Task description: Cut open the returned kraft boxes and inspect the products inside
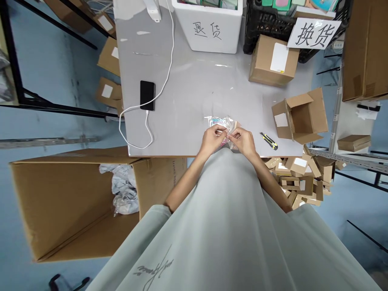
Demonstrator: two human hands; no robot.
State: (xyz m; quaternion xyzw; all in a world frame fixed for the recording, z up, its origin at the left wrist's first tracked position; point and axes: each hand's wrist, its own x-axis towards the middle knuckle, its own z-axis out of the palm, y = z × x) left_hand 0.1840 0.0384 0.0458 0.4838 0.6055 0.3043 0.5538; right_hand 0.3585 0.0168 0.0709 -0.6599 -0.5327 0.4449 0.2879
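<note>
At the table's front edge, close to my body, lies a clear plastic bag (228,123) with something blue and pink showing inside. My left hand (214,139) pinches the bag from the left, fingers bent toward the middle. From the right, my right hand (243,141) pinches it too, the fingertips of both hands almost meeting. What exactly the bag contains is too small to make out. To the right of my right hand a yellow and black utility knife (268,141) rests on the table, and beyond it stands an open cardboard box (300,116).
A black phone (147,95) with a white cable lies on the table's left. A white bin (209,30), a closed carton (273,60) and a black crate (263,24) stand at the back. Below left is a large open carton (72,202); small boxes (300,178) are heaped below right.
</note>
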